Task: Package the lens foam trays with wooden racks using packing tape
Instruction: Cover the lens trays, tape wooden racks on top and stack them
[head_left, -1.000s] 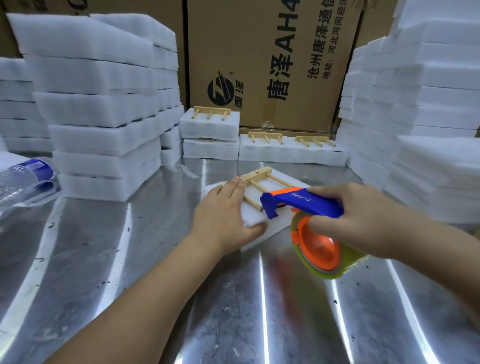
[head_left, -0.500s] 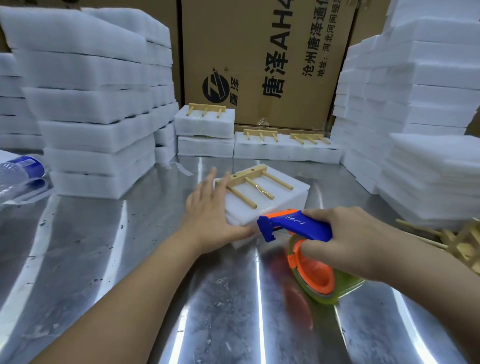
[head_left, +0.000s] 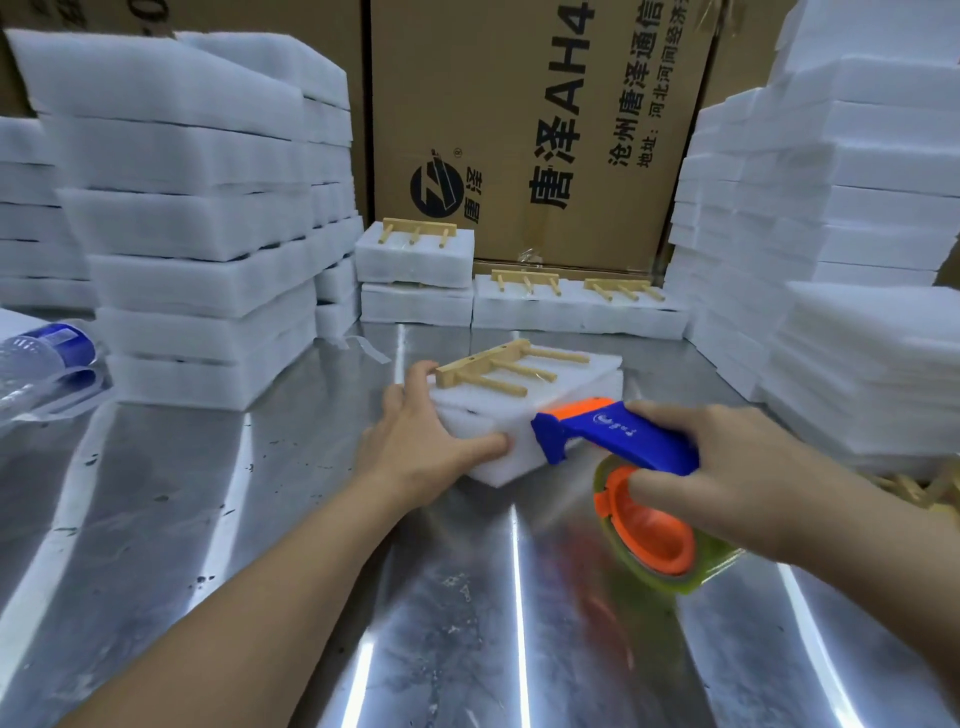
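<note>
A white lens foam tray (head_left: 566, 387) lies on the steel table (head_left: 218, 519) in the middle of the view, with a wooden rack (head_left: 498, 366) lying on top of it. My left hand (head_left: 421, 441) holds the tray's near-left corner, thumb along the front face and fingers along the left side. My right hand (head_left: 727, 473) grips a blue and orange tape dispenser (head_left: 623, 441) carrying a roll of clear packing tape (head_left: 670, 551). The dispenser's nose touches the tray's front face, next to my left thumb.
Tall stacks of foam trays stand at left (head_left: 197, 223) and right (head_left: 841, 218). Three finished foam packs with racks (head_left: 519, 291) sit at the back before a cardboard box (head_left: 540, 119). A plastic bottle (head_left: 41, 364) lies far left. Loose wooden racks (head_left: 924, 488) show at the right edge.
My left hand slid off the tray's top to its near-left corner. The tray turned and shifted back a little. The dispenser moved off the top down to the tray's front face.
</note>
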